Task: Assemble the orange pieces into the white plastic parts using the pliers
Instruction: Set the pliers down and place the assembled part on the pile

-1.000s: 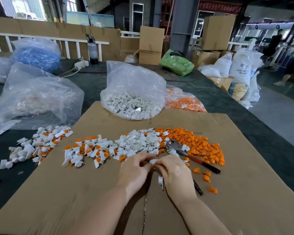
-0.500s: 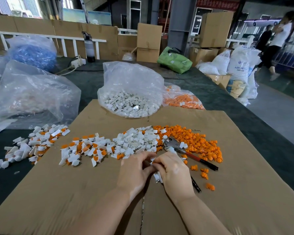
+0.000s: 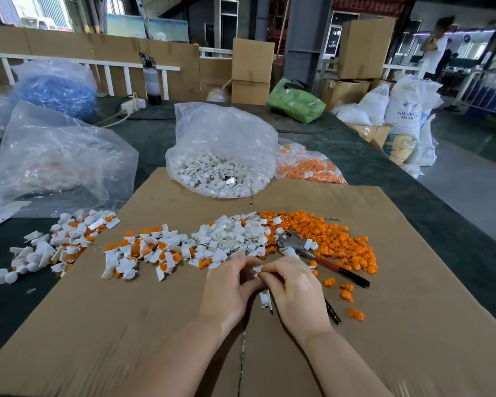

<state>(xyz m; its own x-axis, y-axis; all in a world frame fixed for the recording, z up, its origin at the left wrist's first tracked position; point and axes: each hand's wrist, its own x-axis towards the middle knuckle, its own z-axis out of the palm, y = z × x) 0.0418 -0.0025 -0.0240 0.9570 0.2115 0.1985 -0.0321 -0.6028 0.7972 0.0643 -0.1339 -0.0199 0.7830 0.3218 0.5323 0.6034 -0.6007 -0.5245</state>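
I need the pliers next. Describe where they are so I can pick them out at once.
Start at the flat cardboard sheet covering the table, then find the orange pile on its right side. The pliers lie at that pile's near left edge, just beyond the right hand. They are the only metal tool: grey head, red-and-black handles.

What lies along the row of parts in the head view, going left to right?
Finished pile off the cardboard → finished pile on the cardboard → loose white parts → pliers → loose orange pieces.
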